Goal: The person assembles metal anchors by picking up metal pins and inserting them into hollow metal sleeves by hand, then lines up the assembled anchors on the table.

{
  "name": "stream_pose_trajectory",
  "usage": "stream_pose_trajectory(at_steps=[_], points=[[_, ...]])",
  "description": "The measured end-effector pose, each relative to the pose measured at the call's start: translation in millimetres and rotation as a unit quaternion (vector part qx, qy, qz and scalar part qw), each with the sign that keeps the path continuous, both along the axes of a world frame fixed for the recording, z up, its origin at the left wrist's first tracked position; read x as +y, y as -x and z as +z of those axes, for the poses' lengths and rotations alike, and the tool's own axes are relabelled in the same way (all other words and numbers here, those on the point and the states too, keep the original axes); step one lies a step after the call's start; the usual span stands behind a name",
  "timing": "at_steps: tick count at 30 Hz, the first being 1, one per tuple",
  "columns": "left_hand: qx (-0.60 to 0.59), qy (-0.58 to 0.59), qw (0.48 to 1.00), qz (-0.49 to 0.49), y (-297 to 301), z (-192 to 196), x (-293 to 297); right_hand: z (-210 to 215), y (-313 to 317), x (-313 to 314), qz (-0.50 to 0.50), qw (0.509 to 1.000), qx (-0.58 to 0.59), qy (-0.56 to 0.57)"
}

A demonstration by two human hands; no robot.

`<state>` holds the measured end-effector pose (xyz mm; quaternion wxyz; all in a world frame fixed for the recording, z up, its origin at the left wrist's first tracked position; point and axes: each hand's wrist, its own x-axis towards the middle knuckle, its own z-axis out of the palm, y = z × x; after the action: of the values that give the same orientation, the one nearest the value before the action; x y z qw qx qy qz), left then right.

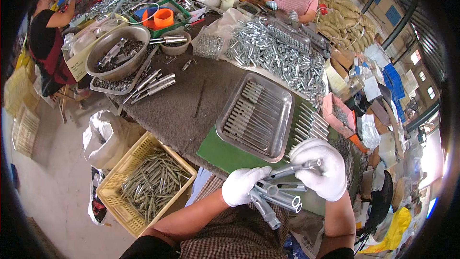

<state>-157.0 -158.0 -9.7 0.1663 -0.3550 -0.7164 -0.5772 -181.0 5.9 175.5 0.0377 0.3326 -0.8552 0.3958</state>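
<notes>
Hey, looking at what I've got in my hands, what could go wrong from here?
Metal tubes fan out at different angles from your left hand, so one might slip out.
Your right hand is close to the rods lying beside the metal tray, and could knock them out of line.

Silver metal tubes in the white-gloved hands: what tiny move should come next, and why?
Perhaps the white-gloved right hand should turn its silver metal tube to match the bunch of silver metal tubes in the white-gloved left hand, because that tube slants up to the right while several bunched ones point downward.
</notes>
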Motion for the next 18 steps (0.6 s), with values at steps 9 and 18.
stream_pose_trajectory(at_steps=[9,18], points=[[-0.021,-0.024,0.999,-0.016,-1,-1,-4,-20,33,2,0.171,0.973,-0.12,0.102],[-0.105,-0.086,0.987,-0.081,-1,-18,1,-55,100,-15,0.005,0.968,-0.247,0.052]])
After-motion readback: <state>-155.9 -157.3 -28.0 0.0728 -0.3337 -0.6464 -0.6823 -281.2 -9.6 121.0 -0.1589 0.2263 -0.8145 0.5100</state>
